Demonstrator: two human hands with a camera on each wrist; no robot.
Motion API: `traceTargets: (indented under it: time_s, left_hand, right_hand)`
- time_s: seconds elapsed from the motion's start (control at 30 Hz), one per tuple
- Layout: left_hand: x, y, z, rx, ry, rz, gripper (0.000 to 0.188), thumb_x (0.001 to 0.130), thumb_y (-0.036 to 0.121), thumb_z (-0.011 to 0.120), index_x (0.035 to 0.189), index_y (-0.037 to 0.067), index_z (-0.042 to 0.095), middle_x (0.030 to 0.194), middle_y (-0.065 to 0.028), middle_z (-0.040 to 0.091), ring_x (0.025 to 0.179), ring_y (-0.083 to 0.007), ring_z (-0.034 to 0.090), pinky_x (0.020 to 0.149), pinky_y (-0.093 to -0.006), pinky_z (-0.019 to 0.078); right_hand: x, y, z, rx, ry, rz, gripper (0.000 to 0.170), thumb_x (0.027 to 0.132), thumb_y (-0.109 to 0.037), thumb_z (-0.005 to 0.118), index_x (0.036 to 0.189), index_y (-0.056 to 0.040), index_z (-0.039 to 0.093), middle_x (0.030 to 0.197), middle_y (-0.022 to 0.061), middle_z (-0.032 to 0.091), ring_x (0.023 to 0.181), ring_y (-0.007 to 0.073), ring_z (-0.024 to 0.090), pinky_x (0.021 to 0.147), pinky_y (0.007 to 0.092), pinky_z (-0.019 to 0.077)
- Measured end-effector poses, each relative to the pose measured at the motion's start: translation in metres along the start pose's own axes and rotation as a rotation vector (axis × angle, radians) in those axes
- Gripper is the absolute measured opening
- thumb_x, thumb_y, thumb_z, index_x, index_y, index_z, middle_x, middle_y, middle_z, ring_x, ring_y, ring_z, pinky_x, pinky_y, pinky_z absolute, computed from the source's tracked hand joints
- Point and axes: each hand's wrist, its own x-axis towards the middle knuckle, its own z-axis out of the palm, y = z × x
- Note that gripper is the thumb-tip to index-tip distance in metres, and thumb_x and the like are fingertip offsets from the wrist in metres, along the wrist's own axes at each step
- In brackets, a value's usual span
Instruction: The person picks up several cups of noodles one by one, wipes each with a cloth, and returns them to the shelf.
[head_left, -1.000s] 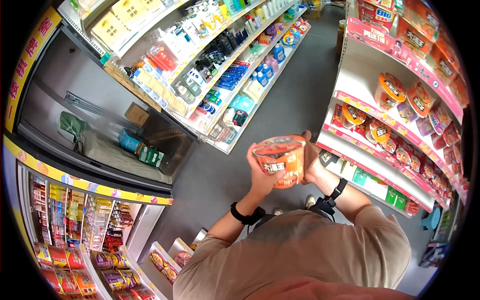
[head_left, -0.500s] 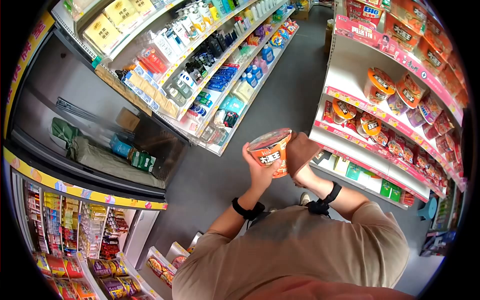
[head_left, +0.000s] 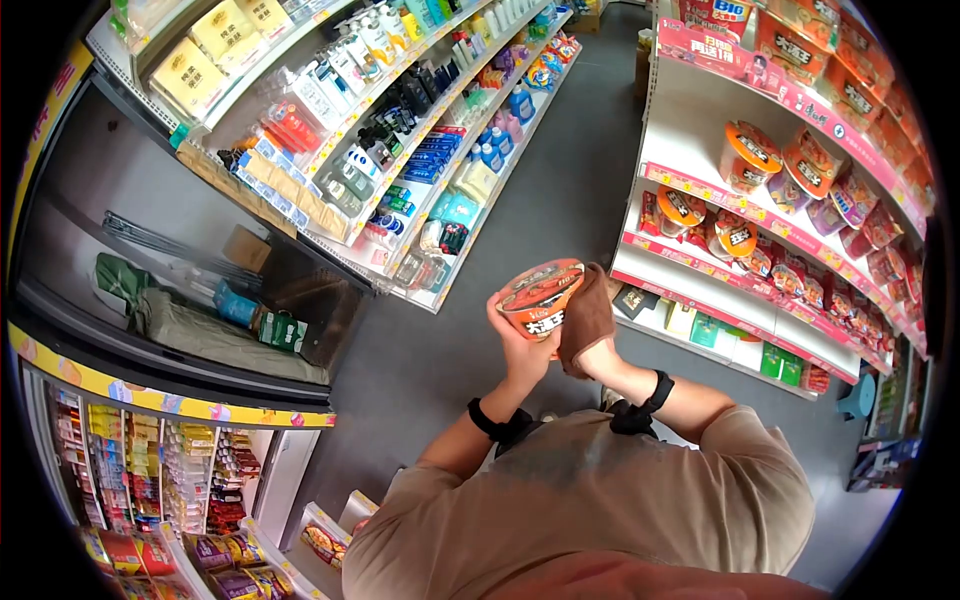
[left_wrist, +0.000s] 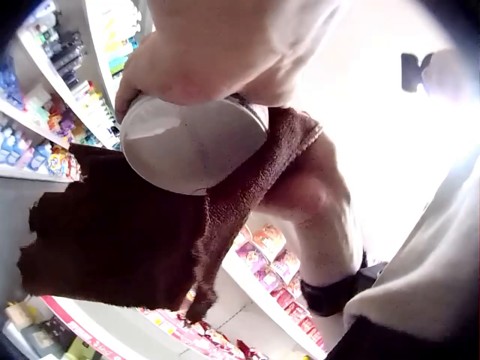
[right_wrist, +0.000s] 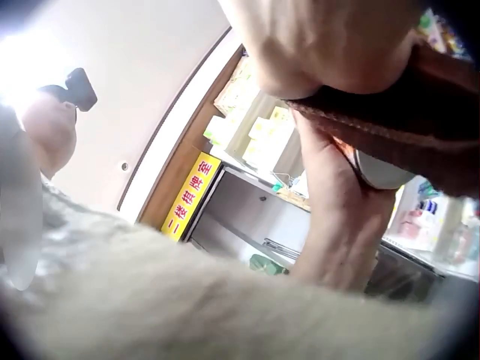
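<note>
In the head view an orange instant noodle tub [head_left: 540, 305] is held up in front of the chest, tilted, with its printed lid facing up. My left hand [head_left: 522, 352] grips it round the near left side. A brown cloth [head_left: 588, 318] lies against the tub's right side, held by my right hand [head_left: 600, 362], whose fingers are hidden under it. The left wrist view shows the tub's white base [left_wrist: 191, 146] from below, the cloth hanging down beside it.
A shelf unit [head_left: 690, 180] at right carries noodle tubs and packs. Shelves of toiletries [head_left: 430, 150] stand at upper left, by a dark-framed cabinet [head_left: 190, 270]. Racks of snacks [head_left: 160, 460] are at lower left. Grey floor [head_left: 560, 170] runs between the shelves.
The cloth has shifted from behind the tub's right side to its near right side, the right hand turning with it. The left hand keeps its grip. The view has swung slightly right.
</note>
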Motion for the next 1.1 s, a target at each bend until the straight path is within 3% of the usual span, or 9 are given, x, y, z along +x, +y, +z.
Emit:
traceTargets:
  time_s: [0.1,0.13,0.23,0.33,0.43,0.57,0.8,0.93,1.1]
  left_hand:
    - [-0.001,0.014,-0.002,-0.093,-0.075,-0.041,0.104,0.075,0.013,0.086,0.146,0.007,0.010,0.141,-0.0177,0.037,0.130,-0.0244,0.046,0.108,-0.0401,0.0451]
    - [-0.005,0.014,0.000,-0.110,-0.082,-0.022,0.105,0.075,0.013,0.086,0.146,0.006,0.010,0.140,-0.0180,0.038,0.130,-0.0245,0.047,0.108,-0.0398,0.0452]
    - [-0.016,0.022,0.012,-0.147,-0.107,0.010,0.107,0.074,0.015,0.087,0.147,0.006,0.009,0.139,-0.0190,0.040,0.129,-0.0254,0.048,0.108,-0.0403,0.0442]
    - [-0.016,0.008,0.005,-0.072,-0.168,0.034,0.109,0.076,0.014,0.084,0.150,0.009,0.004,0.142,-0.0183,0.037,0.132,-0.0250,0.045,0.111,-0.0416,0.0422]
    - [-0.011,0.008,0.005,-0.061,-0.050,0.059,0.103,0.077,0.012,0.079,0.151,0.008,0.007,0.141,-0.0162,0.038,0.128,-0.0245,0.047,0.111,-0.0402,0.0409]
    - [0.002,-0.001,-0.014,-0.133,0.035,-0.100,0.096,0.078,0.010,0.073,0.151,0.008,0.011,0.139,-0.0149,0.040,0.128,-0.0241,0.046,0.111,-0.0405,0.0390]
    - [-0.006,0.014,-0.004,-0.269,-0.204,-0.131,0.091,0.080,0.013,0.073,0.150,0.008,0.015,0.137,-0.0137,0.041,0.128,-0.0227,0.044,0.109,-0.0392,0.0399]
    - [-0.006,0.014,-0.001,-0.240,-0.071,-0.147,0.085,0.083,0.010,0.072,0.148,0.007,0.018,0.133,-0.0125,0.040,0.123,-0.0211,0.046,0.107,-0.0388,0.0416]
    - [-0.019,0.000,0.013,-0.230,0.020,-0.035,0.096,0.084,0.017,0.077,0.150,0.006,0.008,0.141,-0.0191,0.034,0.128,-0.0261,0.045,0.108,-0.0432,0.0440]
  right_hand:
    - [0.032,0.057,-0.024,0.592,-0.058,0.440,0.046,0.105,-0.040,0.047,0.132,-0.0020,0.049,0.130,0.0150,0.058,0.116,0.0229,0.061,0.102,0.0374,0.0486]
    - [0.033,-0.032,-0.017,0.564,-0.154,0.545,0.057,0.104,-0.053,0.043,0.130,-0.0034,0.053,0.130,0.0151,0.062,0.114,0.0240,0.064,0.101,0.0393,0.0517]
    - [0.053,0.012,-0.045,0.803,-0.356,0.836,0.065,0.100,-0.062,0.046,0.124,-0.0030,0.060,0.119,0.0153,0.069,0.104,0.0266,0.069,0.093,0.0421,0.0574]
    - [0.037,-0.032,-0.037,0.632,-0.203,0.923,0.063,0.100,-0.062,0.047,0.123,-0.0049,0.061,0.118,0.0146,0.069,0.103,0.0267,0.069,0.092,0.0406,0.0575]
    - [0.041,-0.040,-0.030,0.410,-0.174,0.946,0.060,0.102,-0.058,0.043,0.125,-0.0054,0.059,0.123,0.0117,0.067,0.111,0.0227,0.065,0.099,0.0351,0.0519]
    - [0.010,0.044,-0.013,0.258,-0.168,0.232,0.055,0.107,-0.050,0.035,0.124,-0.0013,0.053,0.119,0.0096,0.061,0.114,0.0189,0.059,0.098,0.0316,0.0480]
    - [0.032,0.027,-0.050,0.869,-0.304,0.752,0.064,0.102,-0.056,0.041,0.128,-0.0009,0.060,0.121,0.0171,0.069,0.107,0.0269,0.069,0.095,0.0403,0.0570]
    - [0.007,-0.024,-0.035,0.362,-0.056,0.830,0.066,0.103,-0.060,0.032,0.130,-0.0065,0.060,0.123,0.0127,0.069,0.108,0.0234,0.069,0.092,0.0382,0.0559]
    - [-0.027,0.006,-0.026,0.774,0.038,0.403,0.049,0.108,-0.040,0.042,0.137,-0.0021,0.050,0.138,0.0138,0.058,0.125,0.0213,0.058,0.104,0.0386,0.0492]
